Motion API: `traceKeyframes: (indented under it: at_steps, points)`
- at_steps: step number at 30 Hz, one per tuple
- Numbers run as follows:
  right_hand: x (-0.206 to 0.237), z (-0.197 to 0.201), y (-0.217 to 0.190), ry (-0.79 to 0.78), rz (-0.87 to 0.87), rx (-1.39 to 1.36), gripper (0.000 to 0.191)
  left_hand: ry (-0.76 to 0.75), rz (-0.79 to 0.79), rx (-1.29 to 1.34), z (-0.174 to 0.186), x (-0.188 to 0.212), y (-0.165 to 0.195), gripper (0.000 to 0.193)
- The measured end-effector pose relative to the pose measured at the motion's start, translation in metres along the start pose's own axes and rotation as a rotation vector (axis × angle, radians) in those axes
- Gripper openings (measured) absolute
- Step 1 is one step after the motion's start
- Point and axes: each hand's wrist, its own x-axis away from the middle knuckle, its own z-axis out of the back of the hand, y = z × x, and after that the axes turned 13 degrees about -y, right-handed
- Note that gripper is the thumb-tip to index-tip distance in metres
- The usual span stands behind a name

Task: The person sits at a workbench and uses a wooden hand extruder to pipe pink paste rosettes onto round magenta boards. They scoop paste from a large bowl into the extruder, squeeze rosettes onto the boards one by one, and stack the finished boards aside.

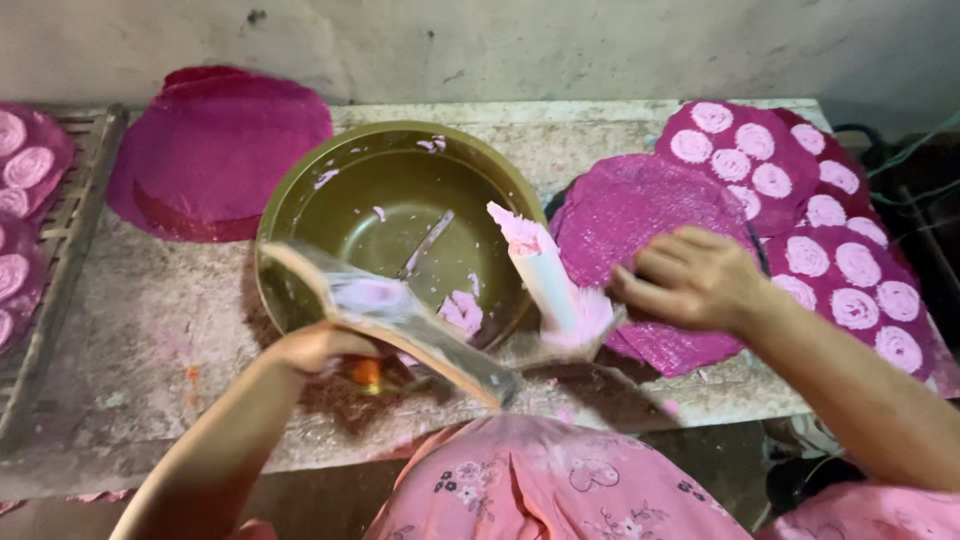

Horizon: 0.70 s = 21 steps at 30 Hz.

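Now two hands grip — left (315, 350) one blade (400, 320), right (690, 280) one (pink-smeared) cone (550, 285).

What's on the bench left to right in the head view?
Slatted rack with pink-swirled discs → stack of plain magenta discs → olive-green metal bowl → pink-smeared white cylinder → right hand → magenta discs dotted with pale pink swirls.

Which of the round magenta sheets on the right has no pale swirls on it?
The sheet under the right hand, nearest the bowl: plain magenta sheet; the others carry pale spiral blobs.
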Motion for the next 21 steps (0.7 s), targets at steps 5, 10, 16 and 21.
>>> traceKeyframes:
  at_steps: [5,10,16,21]
  points:
    - [-0.058,0.008,0.008,0.117,-0.084,0.081,0.027,-0.126,-0.144,0.420,-0.036,-0.069,-0.045,0.055]
    - [-0.101,0.022,-0.046,0.226,-0.365,-1.012,0.059,0.379,-0.395,-0.326,-0.043,-0.072,-0.023,0.047]
    - [-0.132,0.000,-0.083,0.195,-0.442,-1.124,0.065,0.636,-0.630,-0.674,-0.035,-0.033,0.007,0.037]
    - [-0.154,-0.031,-0.115,0.414,-0.721,-1.047,0.062,0.749,-0.591,-0.641,-0.039,-0.029,0.022,0.029]
